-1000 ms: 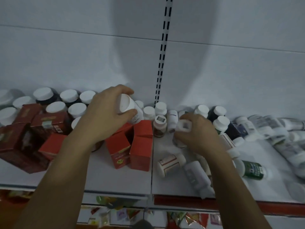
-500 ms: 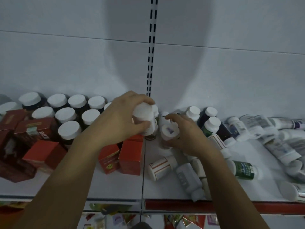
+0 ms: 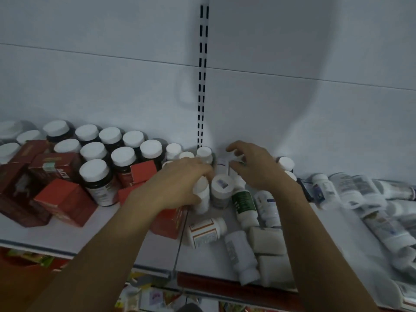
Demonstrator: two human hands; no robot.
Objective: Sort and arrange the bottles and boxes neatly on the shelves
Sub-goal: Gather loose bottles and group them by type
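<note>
At the middle of the shelf (image 3: 202,262), my left hand (image 3: 177,183) grips the white bottle (image 3: 202,194), now lowered beside the labelled-cap bottle (image 3: 221,188); my right hand (image 3: 258,170), fingers loose, has released that one, so both stand together.

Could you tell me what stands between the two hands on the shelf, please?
Head view: a sticker-capped bottle stands upright between them, just beside the white bottle that the left hand grips; the right hand is open.

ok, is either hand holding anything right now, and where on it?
Left hand grips a white bottle round its upper side. Right hand is open, fingers spread, holding nothing.
</note>
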